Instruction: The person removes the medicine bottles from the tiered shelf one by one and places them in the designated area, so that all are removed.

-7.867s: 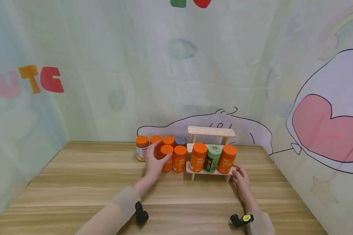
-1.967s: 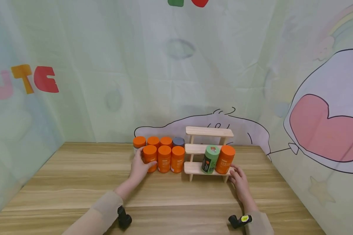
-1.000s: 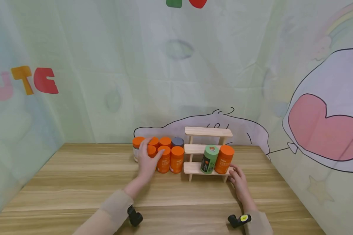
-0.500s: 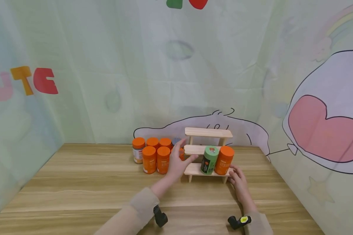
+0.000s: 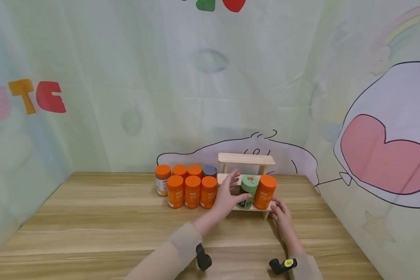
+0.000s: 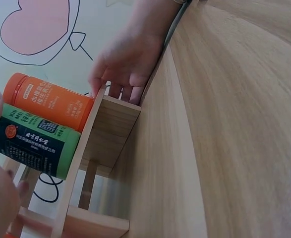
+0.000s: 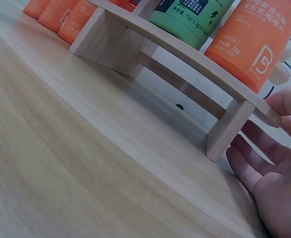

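In the head view my left hand reaches over the lower step of a small wooden stepped rack. Its fingers are spread and its thumb lies in front of a green-lidded bottle, without closing round it. An orange bottle stands right of the green one on the same step. My right hand holds the rack's right end; in the right wrist view its thumb is on the shelf edge and its other fingers lie beneath, beside the leg.
Left of the rack, three orange bottles stand in a front row. Behind them are more orange-lidded bottles and one with a dark blue lid. A printed cloth hangs behind the wooden table.
An orange bottle has gone from the rack's lower left to the table's front row. My left hand has left the orange bottles and moved right to the green one. My right hand stays.
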The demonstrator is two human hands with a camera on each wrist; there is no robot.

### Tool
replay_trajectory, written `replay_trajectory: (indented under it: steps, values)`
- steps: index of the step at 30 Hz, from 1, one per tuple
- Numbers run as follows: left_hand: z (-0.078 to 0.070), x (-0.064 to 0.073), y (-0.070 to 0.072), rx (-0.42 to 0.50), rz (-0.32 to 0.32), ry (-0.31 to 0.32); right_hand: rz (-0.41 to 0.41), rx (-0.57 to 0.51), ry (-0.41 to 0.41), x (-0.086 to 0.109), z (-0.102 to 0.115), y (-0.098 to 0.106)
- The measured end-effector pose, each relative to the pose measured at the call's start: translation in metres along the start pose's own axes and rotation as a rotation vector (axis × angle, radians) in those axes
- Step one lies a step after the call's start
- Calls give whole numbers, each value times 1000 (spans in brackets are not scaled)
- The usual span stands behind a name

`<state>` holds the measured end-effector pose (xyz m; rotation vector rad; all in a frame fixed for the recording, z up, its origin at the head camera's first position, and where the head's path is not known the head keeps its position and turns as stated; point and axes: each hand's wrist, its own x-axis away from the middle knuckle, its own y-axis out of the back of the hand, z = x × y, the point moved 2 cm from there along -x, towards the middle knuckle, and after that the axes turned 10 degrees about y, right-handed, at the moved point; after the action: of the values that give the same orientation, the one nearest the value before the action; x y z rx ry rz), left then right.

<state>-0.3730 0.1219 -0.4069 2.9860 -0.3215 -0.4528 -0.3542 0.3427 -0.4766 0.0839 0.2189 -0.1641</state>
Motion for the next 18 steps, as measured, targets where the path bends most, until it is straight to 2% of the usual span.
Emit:
replay_trajectory:
  steps: [8,18]
  values:
    - [2,-3,-10,-23,58,85,-3,-6,-5,1,0,1]
    - [2,-4,-13,-94,33,110,-6,-9,-3,0,1,0]
